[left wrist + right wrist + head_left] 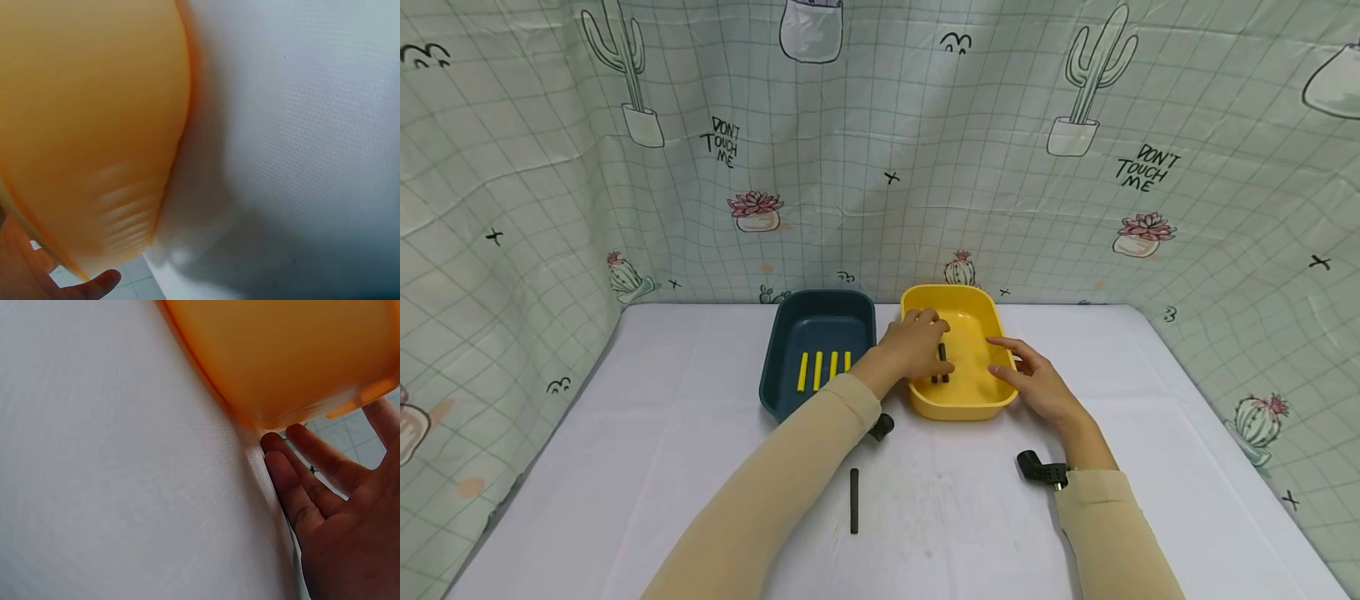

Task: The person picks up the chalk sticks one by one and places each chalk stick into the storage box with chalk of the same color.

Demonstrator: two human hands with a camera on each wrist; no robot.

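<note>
My left hand (913,346) reaches over the left wall of a yellow tray (966,412), thumb and fingers spread apart. Two short black sticks (942,353) show inside the tray, close by the thumb and partly covered by the hand. In the left wrist view, the thumb and part of the left hand (28,265) appear past the rim; the other fingertips are hidden. My right hand (1039,385) is at the tray's right side, thumb and index finger over the rim. The right wrist view has the right hand's loosely bent fingers (306,481) along the tray's outer wall (294,356).
Left of the yellow tray stands a dark blue tray (772,367) with several yellow sticks (817,371) lying side by side. Another black stick (853,500) lies on the white tabletop (940,508) nearer me. A patterned curtain (865,125) hangs behind the table.
</note>
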